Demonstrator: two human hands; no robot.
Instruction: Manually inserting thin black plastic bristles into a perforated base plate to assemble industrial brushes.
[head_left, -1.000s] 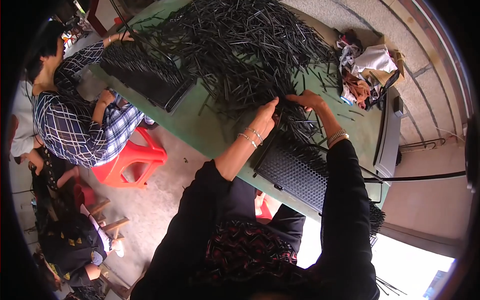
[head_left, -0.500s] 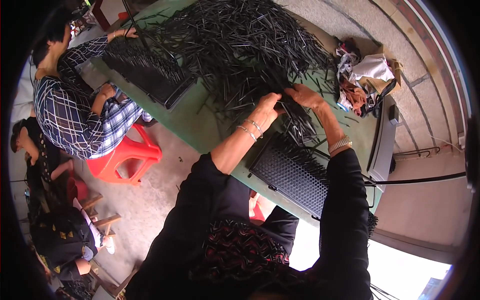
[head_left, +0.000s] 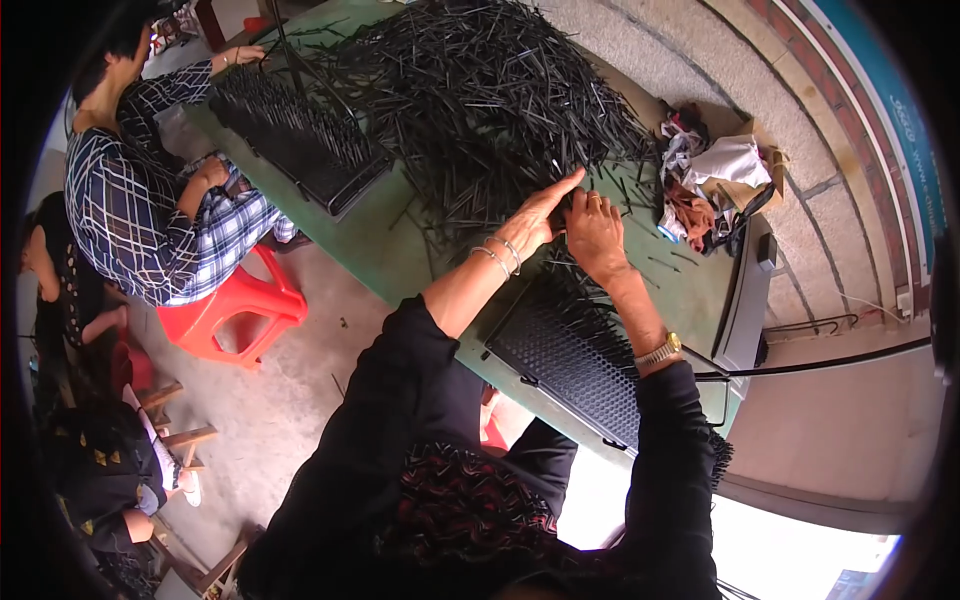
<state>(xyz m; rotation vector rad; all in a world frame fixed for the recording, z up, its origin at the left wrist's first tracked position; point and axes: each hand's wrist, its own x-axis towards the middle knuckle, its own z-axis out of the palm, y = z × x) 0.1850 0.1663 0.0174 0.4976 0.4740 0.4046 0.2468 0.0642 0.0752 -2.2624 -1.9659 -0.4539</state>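
Observation:
My left hand (head_left: pixel 538 218), two bracelets on its wrist, is stretched out with straight fingers at the near edge of a large heap of thin black sticks (head_left: pixel 490 90). Close beside it my right hand (head_left: pixel 597 238), with a ring and a gold watch, has its fingers curled closed; what lies inside them is hidden. Below my hands, at the table's near edge, rests a black rack full of small holes (head_left: pixel 560 360). Black sticks stand up in its far part, and loose ones lie between it and my hands.
On the left a person in a checked shirt (head_left: pixel 130 220) sits on a red stool (head_left: pixel 235 320) by another stick-filled black rack (head_left: pixel 295 130). The green table (head_left: pixel 350 240) also bears a box of crumpled wrappings (head_left: pixel 735 165). A thin black rod (head_left: pixel 840 355) crosses at right.
My left fingers have straightened out. My right hand has turned over, back upward, and moved slightly lower, closer against the left. The view has shifted a little.

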